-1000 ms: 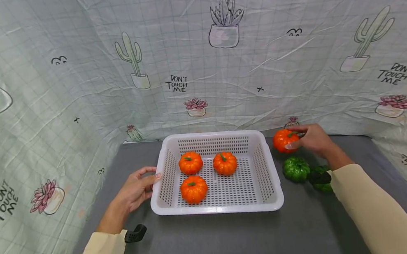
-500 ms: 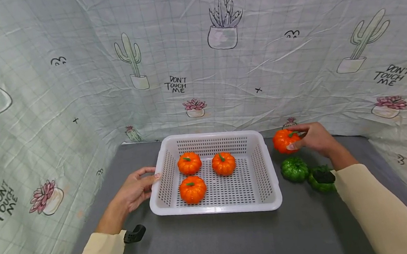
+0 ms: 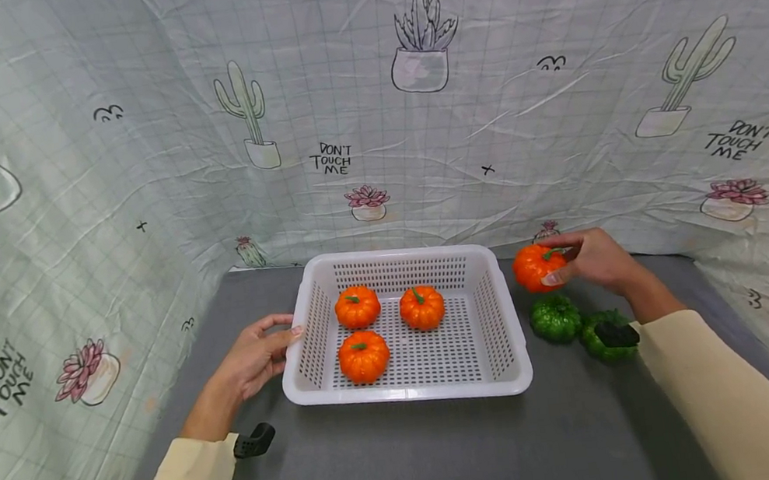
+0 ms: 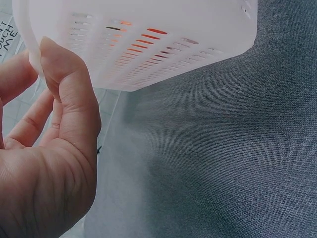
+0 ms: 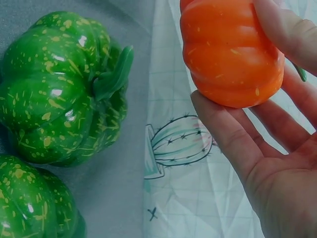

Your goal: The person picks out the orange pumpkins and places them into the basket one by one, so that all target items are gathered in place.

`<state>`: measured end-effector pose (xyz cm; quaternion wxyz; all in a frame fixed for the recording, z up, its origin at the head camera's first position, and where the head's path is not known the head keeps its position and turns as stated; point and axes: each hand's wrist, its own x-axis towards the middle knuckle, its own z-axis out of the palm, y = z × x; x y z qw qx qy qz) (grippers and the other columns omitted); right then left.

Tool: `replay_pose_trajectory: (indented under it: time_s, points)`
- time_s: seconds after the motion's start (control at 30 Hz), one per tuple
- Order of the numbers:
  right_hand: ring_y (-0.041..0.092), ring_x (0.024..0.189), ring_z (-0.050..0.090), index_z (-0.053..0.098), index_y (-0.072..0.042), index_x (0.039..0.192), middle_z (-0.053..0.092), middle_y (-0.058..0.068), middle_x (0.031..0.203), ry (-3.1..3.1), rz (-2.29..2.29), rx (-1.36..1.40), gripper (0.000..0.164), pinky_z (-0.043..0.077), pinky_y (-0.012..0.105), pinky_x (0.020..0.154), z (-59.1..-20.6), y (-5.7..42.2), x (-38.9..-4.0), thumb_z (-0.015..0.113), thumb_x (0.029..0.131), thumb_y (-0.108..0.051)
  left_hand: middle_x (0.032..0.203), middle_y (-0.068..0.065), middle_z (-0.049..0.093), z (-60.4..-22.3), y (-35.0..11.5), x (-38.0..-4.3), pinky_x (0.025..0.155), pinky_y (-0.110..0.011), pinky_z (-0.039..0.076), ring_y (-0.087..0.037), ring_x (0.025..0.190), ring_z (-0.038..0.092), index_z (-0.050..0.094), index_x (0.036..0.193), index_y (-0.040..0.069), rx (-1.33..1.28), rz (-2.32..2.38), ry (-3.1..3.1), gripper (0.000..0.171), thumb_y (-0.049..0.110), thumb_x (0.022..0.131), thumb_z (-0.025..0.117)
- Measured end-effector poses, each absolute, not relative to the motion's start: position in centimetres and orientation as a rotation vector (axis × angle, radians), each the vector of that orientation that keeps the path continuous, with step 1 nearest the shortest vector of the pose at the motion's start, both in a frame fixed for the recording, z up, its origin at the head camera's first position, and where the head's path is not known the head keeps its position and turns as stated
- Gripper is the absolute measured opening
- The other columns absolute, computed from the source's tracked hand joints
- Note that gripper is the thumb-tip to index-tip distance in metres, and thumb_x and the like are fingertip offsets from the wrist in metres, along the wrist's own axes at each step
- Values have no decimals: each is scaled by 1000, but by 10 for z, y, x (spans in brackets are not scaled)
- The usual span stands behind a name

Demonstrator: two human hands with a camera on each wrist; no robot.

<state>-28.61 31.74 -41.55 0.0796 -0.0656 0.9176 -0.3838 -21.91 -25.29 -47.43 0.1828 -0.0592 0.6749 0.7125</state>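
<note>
My left hand [image 3: 254, 361] pinches the left rim of a white slotted plastic basket [image 3: 409, 394] between thumb and fingers; the left wrist view shows the thumb over the basket's edge [image 4: 33, 49]. Three small orange pumpkins sit inside: one at back left [image 3: 357, 307], one in the middle [image 3: 422, 308], one at front left [image 3: 364, 357]. To the right of the basket, my right hand [image 3: 596, 261] grips another orange pumpkin [image 3: 535, 267] with thumb and fingers around it. The right wrist view shows this orange pumpkin [image 5: 230, 52] from the side.
Two green speckled pumpkins stand on the grey cloth right of the basket: one nearer it [image 3: 555, 319], the other [image 3: 604, 338] partly covered by a black wrist strap. A patterned curtain [image 3: 358, 118] closes off the back and sides.
My right hand and its orange pumpkin have risen very slightly. The left hand keeps its hold on the basket rim, and the pumpkins in the basket stay put.
</note>
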Motion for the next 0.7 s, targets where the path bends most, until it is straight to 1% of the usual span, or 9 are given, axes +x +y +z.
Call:
replay_pose_trajectory:
  time_s: [0.17,0.23,0.3,0.43,0.53,0.7]
  points:
    - [41,120,63,58,-8,148,59,28,144,2748,-1127,-221,80,59,45,91,-411,317,-285,92,80,-35,112,-1,73,-472,-253,-219,82,-39,63,-18,94,75,49,138,9,-165,2003,1907,48,21,99,74]
    - [42,122,63,59,-8,147,58,28,146,2745,-1128,-237,79,59,49,93,-409,316,-284,92,80,-33,112,-1,73,-472,-253,-220,83,-38,63,-18,95,74,48,139,9,-162,2000,1904,49,21,99,74]
    - [43,122,64,59,-8,147,58,28,146,2738,-1135,-256,78,60,48,92,-408,315,-283,92,80,-31,113,-1,73,-471,-252,-219,83,-38,63,-18,95,74,49,139,9,-166,2000,1900,49,21,99,74]
    - [41,119,66,60,-7,146,60,28,143,2719,-1147,-293,76,61,34,84,-405,313,-281,92,81,-28,112,-1,73,-470,-253,-220,83,-38,63,-18,95,74,49,137,10,-173,2001,1896,47,20,99,74]
    - [40,117,67,60,-6,145,61,28,140,2722,-1137,-308,76,60,30,82,-403,312,-281,92,80,-28,111,0,73,-470,-253,-220,83,-38,63,-17,95,74,50,137,10,-180,2003,1893,47,21,98,74]
    - [42,116,67,61,-4,144,62,29,139,2733,-1110,-332,75,62,42,87,-400,308,-279,92,80,-29,111,1,73,-469,-253,-221,83,-38,63,-17,95,75,50,136,10,-179,2004,1888,47,21,98,75]
